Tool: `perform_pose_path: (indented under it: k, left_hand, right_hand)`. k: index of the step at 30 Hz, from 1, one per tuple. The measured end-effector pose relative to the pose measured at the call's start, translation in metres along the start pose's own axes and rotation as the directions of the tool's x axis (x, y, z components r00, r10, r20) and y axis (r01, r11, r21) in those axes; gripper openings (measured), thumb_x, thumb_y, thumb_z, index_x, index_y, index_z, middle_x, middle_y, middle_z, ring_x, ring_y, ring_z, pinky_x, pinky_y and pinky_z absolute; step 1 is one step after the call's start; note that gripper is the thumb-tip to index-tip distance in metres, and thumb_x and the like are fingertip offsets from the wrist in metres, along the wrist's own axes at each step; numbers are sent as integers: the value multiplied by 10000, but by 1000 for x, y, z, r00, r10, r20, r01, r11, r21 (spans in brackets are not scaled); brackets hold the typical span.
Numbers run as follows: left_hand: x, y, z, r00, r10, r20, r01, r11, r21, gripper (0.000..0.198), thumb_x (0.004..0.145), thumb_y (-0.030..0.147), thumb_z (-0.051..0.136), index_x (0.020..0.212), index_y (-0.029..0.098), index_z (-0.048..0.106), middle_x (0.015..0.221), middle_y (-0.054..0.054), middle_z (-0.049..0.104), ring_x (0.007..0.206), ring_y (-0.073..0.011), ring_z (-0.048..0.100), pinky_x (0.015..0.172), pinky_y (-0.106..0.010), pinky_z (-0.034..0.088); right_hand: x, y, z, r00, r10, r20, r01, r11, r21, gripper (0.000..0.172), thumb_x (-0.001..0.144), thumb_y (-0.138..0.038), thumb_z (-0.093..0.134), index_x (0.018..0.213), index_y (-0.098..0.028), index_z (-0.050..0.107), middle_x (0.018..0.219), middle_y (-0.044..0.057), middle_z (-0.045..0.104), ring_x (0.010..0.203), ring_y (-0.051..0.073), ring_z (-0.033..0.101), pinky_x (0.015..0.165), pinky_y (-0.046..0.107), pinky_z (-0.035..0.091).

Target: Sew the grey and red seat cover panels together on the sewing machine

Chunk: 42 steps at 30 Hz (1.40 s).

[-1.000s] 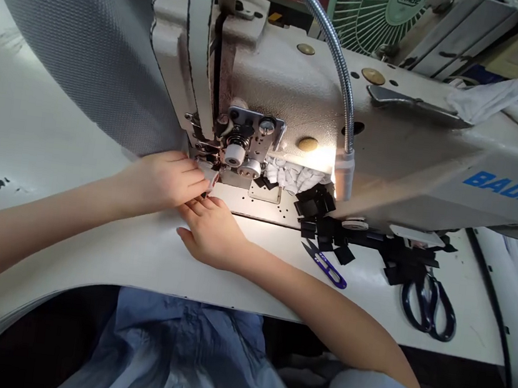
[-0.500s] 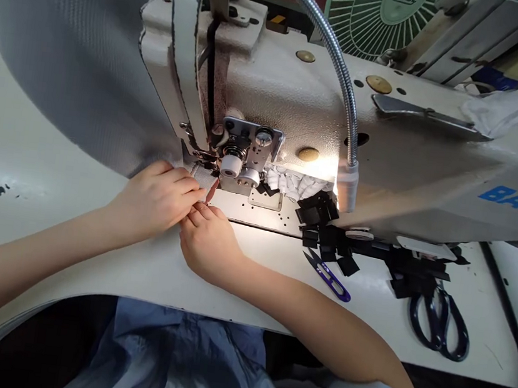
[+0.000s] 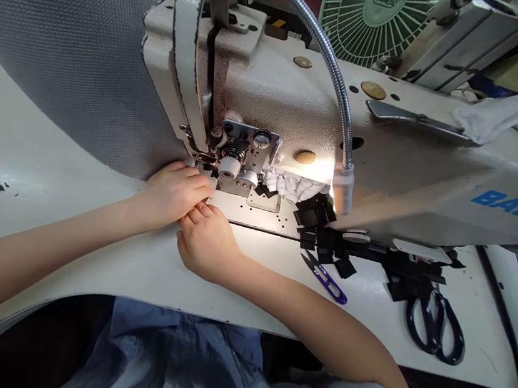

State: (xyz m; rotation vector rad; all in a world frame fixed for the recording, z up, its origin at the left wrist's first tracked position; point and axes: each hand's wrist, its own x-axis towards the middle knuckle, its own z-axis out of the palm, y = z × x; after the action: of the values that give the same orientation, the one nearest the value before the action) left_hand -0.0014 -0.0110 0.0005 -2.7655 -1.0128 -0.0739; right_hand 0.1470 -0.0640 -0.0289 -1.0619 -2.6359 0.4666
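Two hands are working close at one sewing machine (image 3: 272, 88): the left hand (image 3: 176, 193) is curling its fingers onto the near edge of the grey fabric (image 3: 98, 80), the right hand (image 3: 209, 238) is meeting those fingertips just to the right; thumbs and pads are hiding, so I'm not able to tell whether either is pinching or only pressing. The one visible fabric sheet is rising at far left, its near edge lying by the machine's needle end, probably so both hands are steadying it there. One lamp (image 3: 342, 188) is lighting that area, presumably for seeing the work. To the right, one purple thread snips (image 3: 324, 277) and one pair of dark scissors (image 3: 436, 326) are lying on the table (image 3: 255, 300), likely for easy reach. Black pieces (image 3: 316, 210) are heaping beside the snips and white pieces (image 3: 295, 186) are bunching behind; both are overlapping too much for counting. One green fan (image 3: 379, 20) is standing far.
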Motion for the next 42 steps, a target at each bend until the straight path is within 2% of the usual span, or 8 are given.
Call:
perform_pose_path:
  k: [7, 11, 15, 20, 26, 30, 33, 42]
  left_hand:
    - [8, -10, 1, 999, -32, 19, 32, 999, -27, 229, 962, 172, 490, 852, 203, 690, 824, -21, 682, 802, -194, 585, 769, -366, 394]
    - [6, -12, -1, 997, 37, 61, -35, 999, -38, 211, 927, 131, 494, 958, 193, 693, 864, -34, 693, 770, -195, 597, 753, -364, 398]
    - [10, -12, -3, 993, 9, 114, -1, 997, -76, 241, 936, 113, 479, 1013, 173, 700, 908, -26, 704, 826, -197, 612, 830, -371, 416]
    - [18, -19, -1, 988, 9, 152, 3, 997, -76, 283, 903, 106, 460, 1002, 175, 716, 812, -44, 697, 845, -224, 624, 831, -373, 426]
    - [9, -27, 5, 999, -8, 37, 13, 989, -147, 283, 891, 143, 445, 966, 200, 711, 806, -43, 714, 807, -209, 635, 778, -352, 424]
    - [6, -31, 9, 996, 73, -47, -79, 985, -156, 313, 915, 119, 402, 860, 194, 700, 730, -37, 684, 771, -203, 604, 748, -361, 381]
    - [7, -34, 13, 991, 120, -61, -129, 977, -172, 309, 916, 121, 404, 810, 192, 686, 698, -25, 661, 756, -197, 580, 750, -362, 361]
    - [12, -39, 22, 984, 124, -129, -140, 983, -122, 313, 967, 167, 413, 874, 189, 711, 674, -25, 616, 758, -188, 560, 827, -368, 368]
  right_hand:
    - [4, 5, -3, 999, 49, -10, -49, 999, 5, 303, 950, -216, 486, 1150, -55, 646, 1173, 171, 697, 1203, 295, 558, 969, 420, 441]
    - [3, 4, 0, 998, 51, -20, -51, 999, 2, 311, 944, -239, 495, 1140, -55, 650, 1162, 177, 697, 1217, 302, 549, 977, 423, 437]
    - [4, 5, -2, 997, 74, -27, -74, 997, 3, 323, 948, -235, 492, 1183, -64, 633, 1225, 181, 680, 1244, 293, 536, 982, 423, 438]
    - [6, 10, -4, 994, 97, -39, -98, 995, 0, 347, 951, -228, 492, 1231, -63, 614, 1314, 173, 644, 1275, 284, 517, 1015, 420, 424]
    - [7, 10, 3, 993, 94, -76, -96, 995, -31, 366, 950, -211, 470, 1252, -56, 605, 1320, 174, 642, 1254, 293, 525, 1008, 427, 429]
    - [8, 8, 3, 991, 111, -70, -115, 992, -53, 363, 942, -165, 459, 1249, -59, 619, 1290, 159, 665, 1205, 287, 559, 994, 417, 430]
    - [8, 8, 0, 991, 116, -71, -121, 991, -61, 394, 942, -148, 449, 1288, -45, 608, 1314, 147, 660, 1209, 284, 565, 989, 402, 425]
    - [9, 14, -5, 988, 132, -82, -137, 989, -61, 400, 948, -148, 477, 1311, -45, 607, 1340, 138, 651, 1264, 275, 553, 1015, 388, 402]
